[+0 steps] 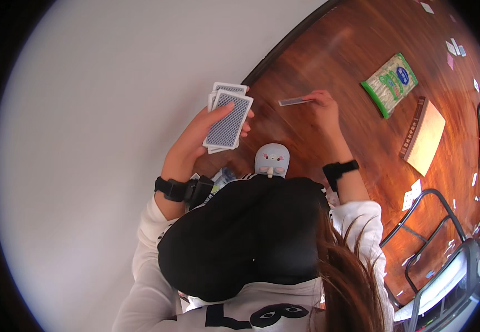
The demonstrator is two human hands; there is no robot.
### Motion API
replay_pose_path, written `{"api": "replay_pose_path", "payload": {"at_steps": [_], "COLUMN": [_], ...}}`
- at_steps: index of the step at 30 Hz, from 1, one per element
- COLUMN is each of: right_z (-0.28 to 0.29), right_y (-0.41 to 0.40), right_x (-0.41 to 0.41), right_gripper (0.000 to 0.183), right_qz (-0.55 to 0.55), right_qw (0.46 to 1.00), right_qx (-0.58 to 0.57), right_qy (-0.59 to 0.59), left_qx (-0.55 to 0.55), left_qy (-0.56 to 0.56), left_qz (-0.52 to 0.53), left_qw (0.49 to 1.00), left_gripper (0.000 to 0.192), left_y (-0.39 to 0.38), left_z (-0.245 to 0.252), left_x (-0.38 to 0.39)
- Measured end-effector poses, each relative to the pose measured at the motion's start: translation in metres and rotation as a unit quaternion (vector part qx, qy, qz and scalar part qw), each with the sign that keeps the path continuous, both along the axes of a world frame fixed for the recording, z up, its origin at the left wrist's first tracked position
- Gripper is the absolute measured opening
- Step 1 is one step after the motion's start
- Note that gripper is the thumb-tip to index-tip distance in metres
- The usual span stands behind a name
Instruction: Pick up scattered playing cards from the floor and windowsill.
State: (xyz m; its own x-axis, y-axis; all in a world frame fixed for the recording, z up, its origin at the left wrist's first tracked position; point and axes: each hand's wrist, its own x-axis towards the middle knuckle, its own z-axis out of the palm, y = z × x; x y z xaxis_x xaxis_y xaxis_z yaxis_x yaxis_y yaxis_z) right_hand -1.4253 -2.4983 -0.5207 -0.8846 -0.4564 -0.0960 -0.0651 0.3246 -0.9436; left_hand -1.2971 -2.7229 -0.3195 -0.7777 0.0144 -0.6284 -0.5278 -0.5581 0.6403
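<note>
A stack of playing cards (228, 120) with blue patterned backs is held in my left hand (219, 118), its thumb lying across the top card. To the right, my right hand (322, 101) pinches a single-looking playing card (293, 101) by one end, seen nearly edge-on; whether more than one card is there I cannot tell. The two hands are apart, above the dark wooden surface. Below and between them sits a pale blue rounded object with an animal face (272, 159). Both wrists wear black bands.
A green-edged plastic package (390, 85) and a thick book (423, 136) lie to the right. Loose cards (412, 195) are scattered beyond, near a metal-framed chair (435, 245). A pale wall (99, 124) rises along the left. Part of a clear plastic item (224, 176) shows by my left wrist.
</note>
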Motion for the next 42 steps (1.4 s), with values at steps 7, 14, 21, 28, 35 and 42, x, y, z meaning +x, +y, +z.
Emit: {"api": "replay_pose_path", "payload": {"at_steps": [7, 14, 21, 28, 35, 42], "right_z": [0.166, 0.262, 0.324, 0.340, 0.268, 0.019], "right_y": [0.078, 0.187, 0.256, 0.269, 0.311, 0.353], "right_x": [0.000, 0.032, 0.108, 0.161, 0.183, 0.246], "right_gripper": [0.021, 0.017, 0.027, 0.036, 0.030, 0.044], "right_qz": [-0.020, -0.093, -0.266, -0.351, -0.443, -0.476], "right_qw": [0.976, 0.956, 0.936, 0.889, 0.870, 0.825], "right_qx": [-0.201, -0.275, -0.193, -0.181, -0.041, 0.301], "right_qy": [-0.076, 0.024, 0.126, 0.231, 0.210, -0.038], "left_qx": [-0.032, -0.152, -0.203, -0.064, 0.130, 0.201], "left_qy": [0.104, 0.195, 0.189, 0.169, 0.044, -0.007], "left_qz": [-0.145, -0.370, -0.528, -0.588, -0.479, -0.397], "left_qw": [0.983, 0.896, 0.803, 0.788, 0.867, 0.896], "left_gripper": [0.044, 0.041, 0.050, 0.037, 0.039, 0.050], "left_y": [0.040, 0.161, 0.299, 0.358, 0.337, 0.319], "left_z": [0.043, 0.125, 0.185, 0.203, 0.146, 0.120], "left_x": [-0.067, -0.142, -0.111, -0.063, -0.038, -0.033]}}
